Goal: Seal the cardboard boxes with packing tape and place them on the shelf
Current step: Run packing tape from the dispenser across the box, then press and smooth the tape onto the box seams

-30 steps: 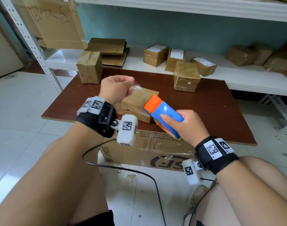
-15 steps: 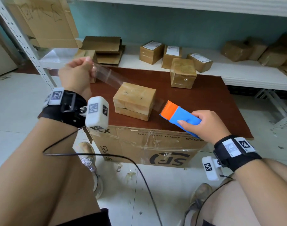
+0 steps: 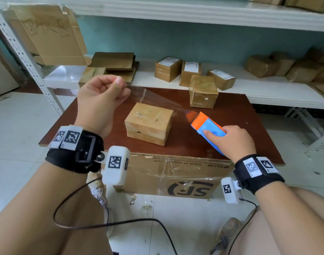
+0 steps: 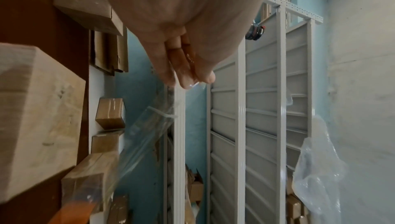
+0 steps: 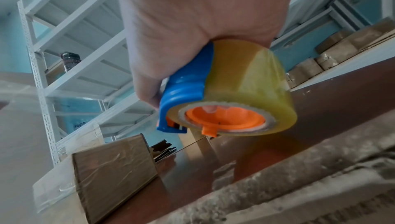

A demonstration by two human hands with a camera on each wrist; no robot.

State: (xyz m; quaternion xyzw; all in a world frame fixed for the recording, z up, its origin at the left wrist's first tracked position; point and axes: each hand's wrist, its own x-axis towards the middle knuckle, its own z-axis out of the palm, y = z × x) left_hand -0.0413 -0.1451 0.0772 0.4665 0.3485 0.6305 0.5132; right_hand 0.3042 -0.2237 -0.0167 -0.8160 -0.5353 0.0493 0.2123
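Note:
A small cardboard box (image 3: 148, 123) sits in the middle of the dark red board (image 3: 236, 129). My right hand (image 3: 231, 140) grips the blue and orange tape dispenser (image 3: 208, 128), to the right of the box; its clear roll (image 5: 250, 89) shows in the right wrist view. My left hand (image 3: 106, 94) is raised to the upper left of the box and pinches the free end of the clear tape strip (image 3: 157, 100), which stretches taut above the box to the dispenser. The left wrist view shows my fingertips (image 4: 188, 77) pinching the strip (image 4: 147, 134).
Another taped box (image 3: 203, 91) stands at the back of the board. Several labelled boxes (image 3: 168, 68) and flattened cardboard (image 3: 113, 62) lie on the white shelf (image 3: 268, 91) behind. A large SF carton (image 3: 176, 177) supports the board. A metal upright (image 3: 28, 63) stands left.
My left hand pulled the tape end away from the dispenser, up and to the left, drawing out a long strip. My right hand moved the dispenser off the box, to its right.

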